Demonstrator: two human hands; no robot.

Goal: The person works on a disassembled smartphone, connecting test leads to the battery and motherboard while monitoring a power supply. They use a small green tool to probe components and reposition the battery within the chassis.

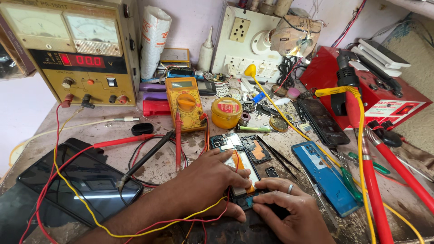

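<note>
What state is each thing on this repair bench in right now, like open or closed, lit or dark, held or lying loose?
Opened phone: back cover off, circuit boards exposed, pressed down by both hands.
Left hand: lying over the phone's lower half.
Right hand: fingers at the phone's bottom edge.
Power supply: display lit red.
Yellow multimeter: lying flat, screen blank.
Dark tablet: screen dark.
Blue back cover: detached, lying beside the phone.
Tweezers: lying loose.
</note>
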